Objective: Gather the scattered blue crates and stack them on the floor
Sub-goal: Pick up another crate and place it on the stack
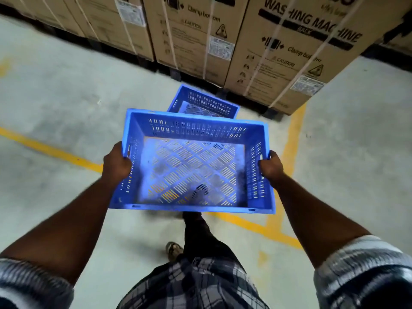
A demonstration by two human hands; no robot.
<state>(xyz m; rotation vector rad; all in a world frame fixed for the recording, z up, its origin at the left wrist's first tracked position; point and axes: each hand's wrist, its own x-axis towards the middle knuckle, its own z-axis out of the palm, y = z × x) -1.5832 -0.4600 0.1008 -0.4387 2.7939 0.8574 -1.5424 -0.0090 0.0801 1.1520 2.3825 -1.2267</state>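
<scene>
I carry an empty blue slotted crate (191, 166) in front of me, above the floor. My left hand (117, 162) grips its left side wall at the handle slot, and my right hand (270, 167) grips the right side wall the same way. Beyond it, a second blue crate (207, 103) sits on the concrete floor, close to the cardboard boxes; the held crate hides its near part.
A row of tall strapped cardboard washing-machine boxes (278, 52) on dark pallets stands along the far side. Yellow lines (51, 150) are painted on the grey concrete floor. My legs and one foot (174, 249) show below the crate.
</scene>
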